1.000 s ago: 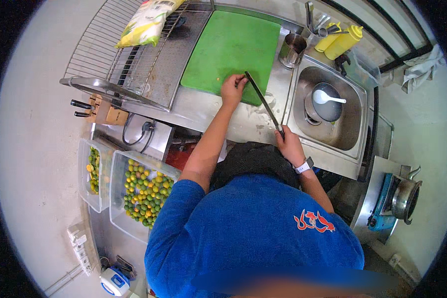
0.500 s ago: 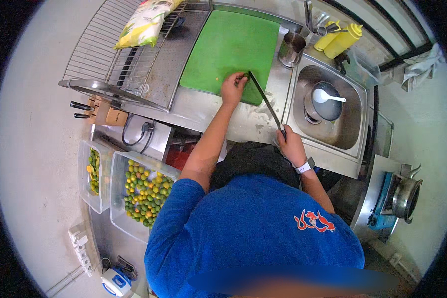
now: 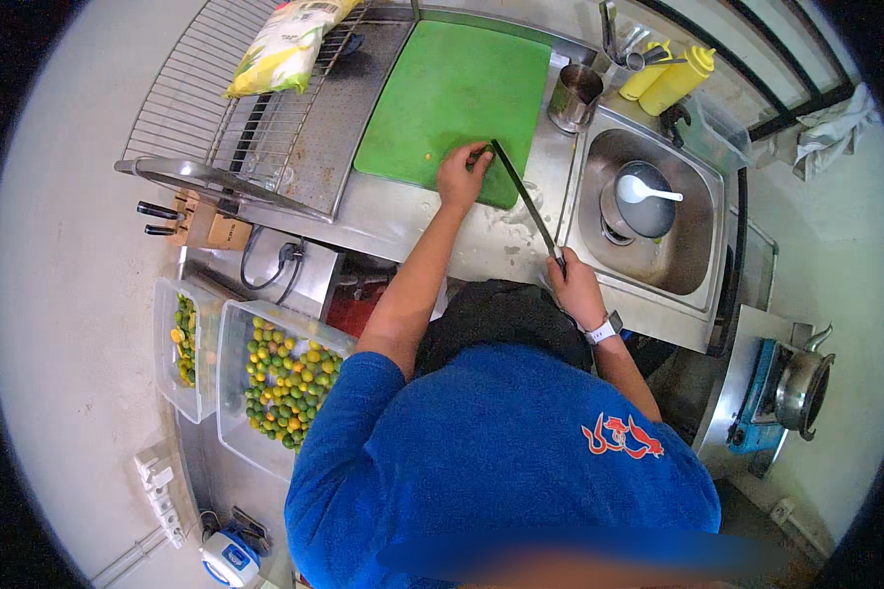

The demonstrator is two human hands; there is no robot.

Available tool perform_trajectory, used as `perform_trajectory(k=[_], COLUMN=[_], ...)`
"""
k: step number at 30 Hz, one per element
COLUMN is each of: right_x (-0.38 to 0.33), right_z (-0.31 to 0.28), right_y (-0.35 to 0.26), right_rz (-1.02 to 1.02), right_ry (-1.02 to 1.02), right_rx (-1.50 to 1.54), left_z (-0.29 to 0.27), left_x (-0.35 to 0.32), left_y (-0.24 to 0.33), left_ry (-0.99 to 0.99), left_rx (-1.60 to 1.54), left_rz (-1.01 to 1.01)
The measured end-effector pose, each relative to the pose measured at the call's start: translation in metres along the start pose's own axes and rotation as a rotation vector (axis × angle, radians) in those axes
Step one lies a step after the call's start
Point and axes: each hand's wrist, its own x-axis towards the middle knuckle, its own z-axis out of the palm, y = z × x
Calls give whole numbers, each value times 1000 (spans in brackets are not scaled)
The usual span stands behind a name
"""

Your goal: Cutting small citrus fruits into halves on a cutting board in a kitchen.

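Observation:
My right hand is closed around the handle of a long knife. Its narrow dark blade slants up and left, and the tip meets the fingers of my left hand over the near edge of a green cutting board. A small dark green thing, possibly a little citrus fruit, is pinched in those left fingers; they partly cover it. One tiny orange speck lies on the board left of the hand. Water drops wet the steel counter below the board.
Right of the board are a metal cup and a sink holding a bowl with a white spoon. Yellow squeeze bottles stand behind. At left are a wire rack, a knife block and a tub of small citrus fruits.

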Motion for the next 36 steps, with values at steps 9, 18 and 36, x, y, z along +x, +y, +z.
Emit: perform_trajectory(k=[9,18,36], right_x=[0,-1,5], right_z=[0,-1,-3], right_y=[1,3,1], right_rz=[-28,-14,-53], right_ry=[6,1,-28], right_rx=[-17,-21,-137], left_z=[1,0,5], left_x=[1,2,1], left_y=[-3,-3,-8], left_ry=[-20,-56,-28], left_rx=[2,9,-43], left_rz=[-35,-57,-43])
